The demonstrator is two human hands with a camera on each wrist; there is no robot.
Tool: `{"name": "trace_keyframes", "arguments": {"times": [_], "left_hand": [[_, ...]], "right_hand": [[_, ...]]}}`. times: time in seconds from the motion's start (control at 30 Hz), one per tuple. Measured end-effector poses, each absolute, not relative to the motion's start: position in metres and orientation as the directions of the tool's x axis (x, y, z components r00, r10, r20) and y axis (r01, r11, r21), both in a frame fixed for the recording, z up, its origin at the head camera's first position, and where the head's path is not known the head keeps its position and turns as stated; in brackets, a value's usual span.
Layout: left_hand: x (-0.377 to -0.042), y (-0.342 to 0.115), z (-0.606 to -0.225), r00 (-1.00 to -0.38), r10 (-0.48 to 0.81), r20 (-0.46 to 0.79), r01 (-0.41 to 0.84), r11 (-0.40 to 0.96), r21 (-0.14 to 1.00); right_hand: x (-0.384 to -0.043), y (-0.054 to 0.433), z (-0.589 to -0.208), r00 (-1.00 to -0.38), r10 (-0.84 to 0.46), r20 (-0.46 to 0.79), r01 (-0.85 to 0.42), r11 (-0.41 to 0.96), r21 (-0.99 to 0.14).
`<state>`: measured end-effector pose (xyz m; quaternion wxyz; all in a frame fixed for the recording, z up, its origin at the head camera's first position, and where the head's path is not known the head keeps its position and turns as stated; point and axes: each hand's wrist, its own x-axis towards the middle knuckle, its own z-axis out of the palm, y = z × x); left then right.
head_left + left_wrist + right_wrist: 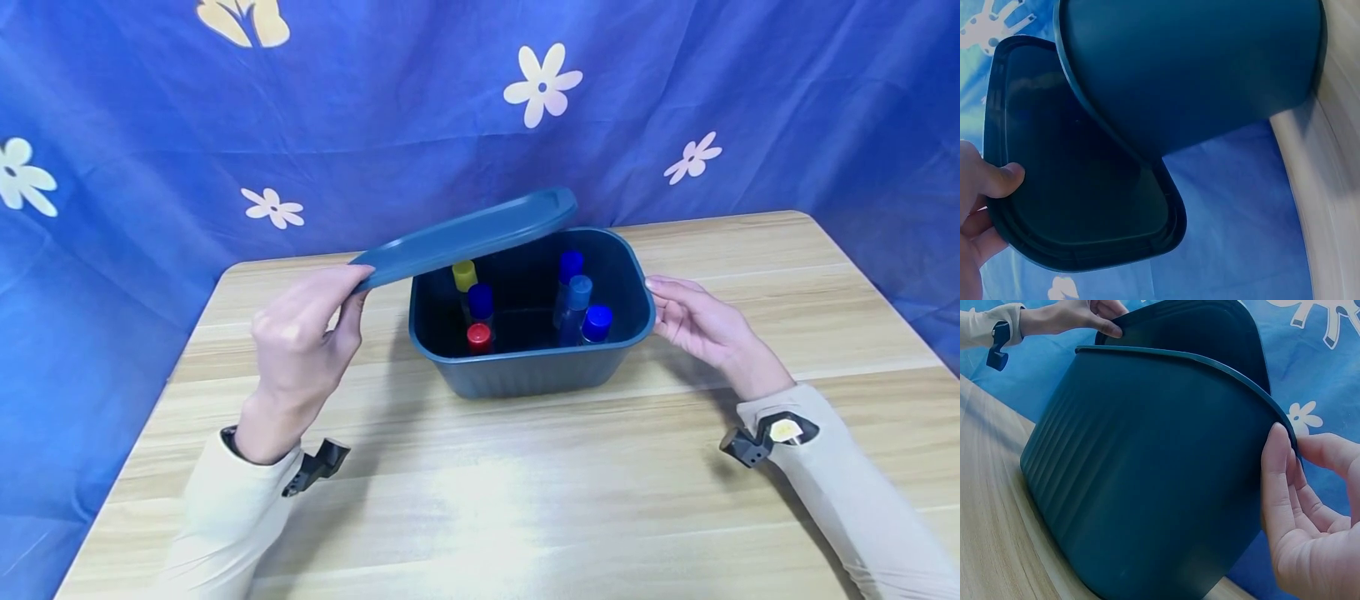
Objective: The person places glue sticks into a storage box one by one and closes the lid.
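Observation:
My left hand [303, 333] pinches one end of a dark teal lid [465, 237], thumb on its underside in the left wrist view. The lid is held tilted over the back left of a teal plastic box [525, 375]. At the box's right end, my right hand [697, 325] grips the rim between thumb and fingers, as the right wrist view shows. Inside stand small bottles in two groups: a yellow-capped bottle [465, 275], a dark-blue-capped bottle [480, 300] and a red-capped bottle [479, 337] at left, three blue-capped bottles [579, 292] at right.
The box stands on a light wood-grain table [480, 483], toward its back edge. Behind hangs a blue cloth [405, 108] with white flowers. A small black camera [318, 467] is strapped to each wrist over pale sleeves.

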<state>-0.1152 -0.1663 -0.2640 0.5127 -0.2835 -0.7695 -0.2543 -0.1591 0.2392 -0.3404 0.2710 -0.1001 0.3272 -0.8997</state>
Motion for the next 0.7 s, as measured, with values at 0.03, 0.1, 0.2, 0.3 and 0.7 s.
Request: {"name": "trace_keyframes", "arguments": {"times": [0.03, 0.1, 0.2, 0.3, 0.7], "left_hand": [[-0.115, -0.164, -0.264, -0.31, 0.184, 0.933, 0.707, 0.701, 0.097], [-0.115, -0.16, -0.265, -0.302, 0.203, 0.931, 0.723, 0.685, 0.086], [-0.114, -0.154, -0.266, -0.281, 0.23, 0.932, 0.746, 0.663, 0.061], [-0.114, -0.149, -0.269, -0.253, 0.245, 0.936, 0.775, 0.63, 0.044], [-0.115, -0.13, -0.277, -0.145, 0.318, 0.937, 0.844, 0.535, -0.051]], "right_hand": [[-0.159, 0.239, -0.34, -0.834, -0.552, 0.0, 0.423, -0.639, -0.642], [-0.159, 0.239, -0.34, -0.836, -0.549, -0.005, 0.425, -0.64, -0.64], [-0.159, 0.24, -0.339, -0.837, -0.547, -0.015, 0.428, -0.638, -0.64], [-0.159, 0.239, -0.34, -0.836, -0.549, -0.021, 0.43, -0.63, -0.646], [-0.16, 0.24, -0.34, -0.832, -0.554, -0.005, 0.421, -0.627, -0.656]]}}
